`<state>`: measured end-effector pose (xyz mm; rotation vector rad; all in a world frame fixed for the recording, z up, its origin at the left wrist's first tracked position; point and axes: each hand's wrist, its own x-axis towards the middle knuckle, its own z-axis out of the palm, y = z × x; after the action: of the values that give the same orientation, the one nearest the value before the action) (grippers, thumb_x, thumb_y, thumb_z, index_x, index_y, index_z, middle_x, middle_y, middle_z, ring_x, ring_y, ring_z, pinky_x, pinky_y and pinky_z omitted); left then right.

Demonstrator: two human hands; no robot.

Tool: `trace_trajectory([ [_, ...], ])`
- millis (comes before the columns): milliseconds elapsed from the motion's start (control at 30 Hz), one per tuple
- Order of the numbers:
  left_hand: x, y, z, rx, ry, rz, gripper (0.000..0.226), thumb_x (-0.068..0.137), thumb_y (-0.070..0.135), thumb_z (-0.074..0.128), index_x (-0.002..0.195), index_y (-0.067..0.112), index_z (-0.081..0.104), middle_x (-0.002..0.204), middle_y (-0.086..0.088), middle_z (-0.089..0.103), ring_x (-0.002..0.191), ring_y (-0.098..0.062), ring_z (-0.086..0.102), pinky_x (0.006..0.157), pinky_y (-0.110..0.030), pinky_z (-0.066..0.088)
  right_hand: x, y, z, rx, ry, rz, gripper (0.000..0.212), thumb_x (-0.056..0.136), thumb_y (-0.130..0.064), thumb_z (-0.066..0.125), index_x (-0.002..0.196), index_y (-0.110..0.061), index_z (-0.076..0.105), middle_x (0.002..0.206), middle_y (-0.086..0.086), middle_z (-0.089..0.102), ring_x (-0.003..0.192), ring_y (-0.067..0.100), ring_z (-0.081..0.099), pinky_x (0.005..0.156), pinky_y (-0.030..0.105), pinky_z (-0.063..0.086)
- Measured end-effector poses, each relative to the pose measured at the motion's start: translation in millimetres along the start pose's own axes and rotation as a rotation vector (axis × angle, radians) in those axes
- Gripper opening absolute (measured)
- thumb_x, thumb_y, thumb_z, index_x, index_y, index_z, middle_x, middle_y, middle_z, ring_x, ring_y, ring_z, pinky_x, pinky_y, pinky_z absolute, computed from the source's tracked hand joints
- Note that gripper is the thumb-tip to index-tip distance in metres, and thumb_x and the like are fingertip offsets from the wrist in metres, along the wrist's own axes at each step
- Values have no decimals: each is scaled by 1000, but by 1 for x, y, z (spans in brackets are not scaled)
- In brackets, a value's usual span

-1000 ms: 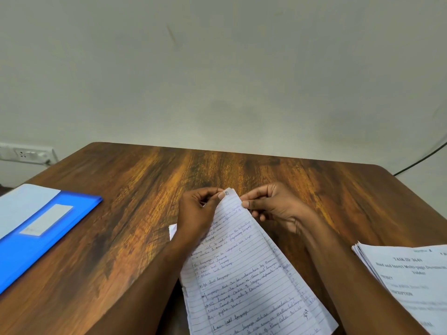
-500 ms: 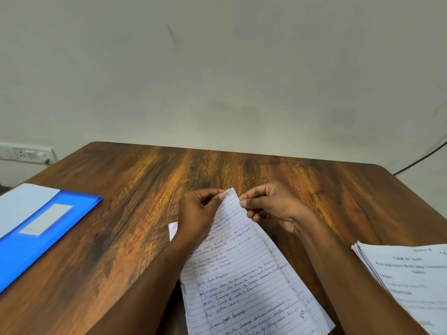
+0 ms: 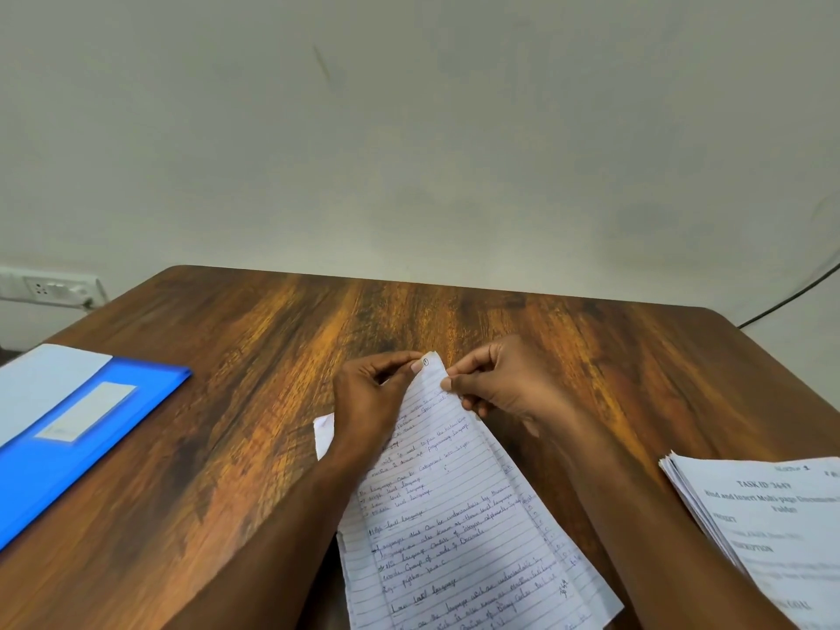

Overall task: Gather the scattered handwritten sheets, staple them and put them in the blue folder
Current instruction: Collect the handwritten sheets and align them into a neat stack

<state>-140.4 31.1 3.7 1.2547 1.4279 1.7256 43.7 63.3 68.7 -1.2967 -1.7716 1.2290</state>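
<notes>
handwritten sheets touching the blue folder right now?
Apart. The head view shows bare wooden table between the blue folder and the handwritten sheets, which both hands pinch at the top corner.

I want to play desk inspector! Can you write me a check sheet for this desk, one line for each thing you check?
Surface: dark brown wooden table, glossy grain.
Job's things: lined handwritten sheets, bunched together, top corner raised; closed blue plastic folder at the left edge, white label on its cover. No stapler seen.
Clutter: stack of printed white pages at the right edge; white sheet beside the folder.
Grippers: left hand and right hand both pinch the sheets' top corner.
Cables: thin black cable against the wall, far right.
Surroundings: plain pale wall; white wall socket, left.
</notes>
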Motion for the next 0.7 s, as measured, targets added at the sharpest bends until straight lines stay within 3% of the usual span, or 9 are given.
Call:
trace_trajectory([
  [300,0,0,0,55,-1,10,16,92,21,80,107,27,83,100,12,81,93,-10,77,85,-46,65,3,2,2,-138,79,-37,7,85,-11,84,92,-11,82,83,1,79,66,9,70,58,23,54],
  [567,2,3,-9,150,-127,42,26,101,24,69,126,27,76,113,13,78,100,-9,75,85,-43,66,0,2,-18,-34,78,-22,9,85,-9,83,94,-8,81,83,8,80,61,7,65,51,20,46],
  [700,-5,5,0,218,-125,127,29,103,20,66,130,26,74,106,17,76,92,-4,72,76,-31,62,1,4,-11,-27,99,-20,9,85,-7,83,94,-6,81,81,9,79,57,6,65,48,17,47],
])
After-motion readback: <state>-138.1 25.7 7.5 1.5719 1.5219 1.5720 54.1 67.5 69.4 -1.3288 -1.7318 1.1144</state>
